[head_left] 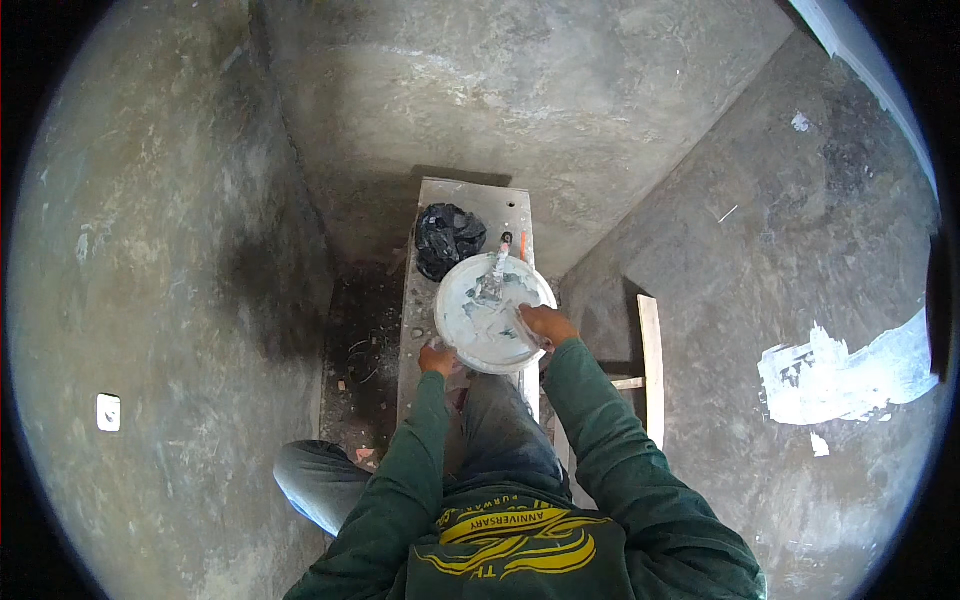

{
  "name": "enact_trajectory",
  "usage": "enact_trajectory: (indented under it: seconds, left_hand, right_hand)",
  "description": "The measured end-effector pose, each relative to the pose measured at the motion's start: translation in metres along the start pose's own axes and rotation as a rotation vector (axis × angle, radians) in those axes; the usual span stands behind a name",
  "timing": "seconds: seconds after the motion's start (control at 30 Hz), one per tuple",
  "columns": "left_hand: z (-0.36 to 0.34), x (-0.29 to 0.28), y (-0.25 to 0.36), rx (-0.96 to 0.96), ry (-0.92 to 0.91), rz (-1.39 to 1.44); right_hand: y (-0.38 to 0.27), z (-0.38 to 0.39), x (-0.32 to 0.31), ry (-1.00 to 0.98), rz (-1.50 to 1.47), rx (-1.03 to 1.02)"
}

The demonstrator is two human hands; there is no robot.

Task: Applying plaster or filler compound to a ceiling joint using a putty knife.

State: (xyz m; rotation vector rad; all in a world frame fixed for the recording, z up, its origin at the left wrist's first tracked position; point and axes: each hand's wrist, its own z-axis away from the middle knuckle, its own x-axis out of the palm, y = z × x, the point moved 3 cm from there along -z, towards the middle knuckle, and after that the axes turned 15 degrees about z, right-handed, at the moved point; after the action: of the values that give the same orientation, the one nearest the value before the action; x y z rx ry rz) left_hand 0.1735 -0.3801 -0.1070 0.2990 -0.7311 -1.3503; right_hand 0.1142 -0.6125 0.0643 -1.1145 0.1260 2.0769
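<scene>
A round white bucket (465, 320) holding pale, pasty material stands on a worn board bench (420, 310). A paste-smeared tool (497, 270) leans in it, handle over the far rim. My left hand (436, 362) is closed at the bucket's lower-left rim. My right hand (548, 325) is closed at the right side, fingers reaching inside the rim; what exactly it grips is unclear. Just beyond the bucket, at left, lies a crumpled black plastic bag (450, 240).
Bare plastered walls (170, 200) surround the bench, with a socket (108, 412) at left and a white patch (835, 375) at right. A wooden frame (648, 370) leans at right. Debris (360, 360) lies on the floor left of the bench. A thin orange item (523, 245) rests on the bench.
</scene>
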Motion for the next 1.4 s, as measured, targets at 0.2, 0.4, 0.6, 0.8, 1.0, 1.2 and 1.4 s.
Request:
enact_trajectory:
  seconds: [0.2,0.4,0.6,0.8,1.0,1.2,1.4]
  left_hand:
    - [0.004,0.019,-0.007,-0.022,0.026,0.068]
    - [0.007,0.014,-0.005,0.009,0.022,0.052]
    - [0.008,0.011,-0.001,0.053,-0.019,0.036]
    - [0.026,0.018,0.006,0.035,-0.031,0.043]
    - [0.037,0.017,0.012,0.069,-0.020,0.018]
    - [0.016,-0.004,0.009,0.087,-0.017,0.054]
    - [0.037,0.029,0.004,0.066,-0.006,0.093]
  right_hand:
    - [0.030,-0.043,0.011,0.006,0.145,0.177]
    - [0.029,-0.065,0.019,0.025,0.262,0.179]
    - [0.018,-0.059,0.012,0.028,0.269,0.161]
    - [0.006,-0.039,0.001,0.050,0.270,0.247]
    - [-0.003,-0.035,0.003,0.083,0.300,0.235]
    - [-0.017,-0.042,0.007,0.078,0.304,0.186]
    - [0.005,-0.038,0.007,0.001,0.269,0.260]
